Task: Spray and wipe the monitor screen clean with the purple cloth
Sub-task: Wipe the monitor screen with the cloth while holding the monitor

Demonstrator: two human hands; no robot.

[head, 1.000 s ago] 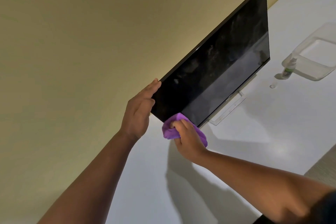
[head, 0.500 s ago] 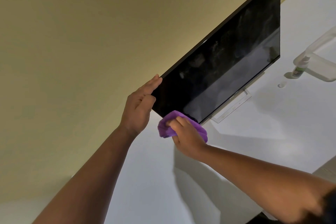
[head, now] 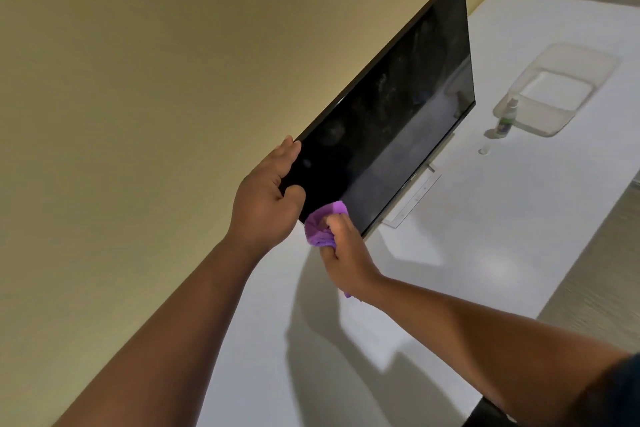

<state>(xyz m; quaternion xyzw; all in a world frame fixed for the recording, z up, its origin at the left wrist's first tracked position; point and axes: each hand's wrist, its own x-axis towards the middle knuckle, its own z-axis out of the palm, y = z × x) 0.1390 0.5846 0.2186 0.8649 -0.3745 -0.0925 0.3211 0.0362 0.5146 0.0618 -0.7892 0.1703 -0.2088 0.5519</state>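
The black monitor (head: 391, 121) stands on a white desk (head: 485, 253) against the yellow wall, its dark screen smeared with faint streaks. My left hand (head: 266, 201) grips the monitor's left edge, fingers behind it and thumb on the front. My right hand (head: 344, 253) holds the bunched purple cloth (head: 322, 225) and presses it to the screen's lower left corner. A small spray bottle (head: 505, 120) with a green label stands on the desk to the monitor's right.
A clear plastic container (head: 561, 80) sits behind the spray bottle at the far right. A small clear cap (head: 483, 150) lies on the desk in front of the bottle. The monitor's clear stand base (head: 414, 199) rests under the screen.
My left thumb has come round onto the front of the screen edge. My right hand with the cloth stays at the lower left corner, shifted slightly. The camera view has moved.
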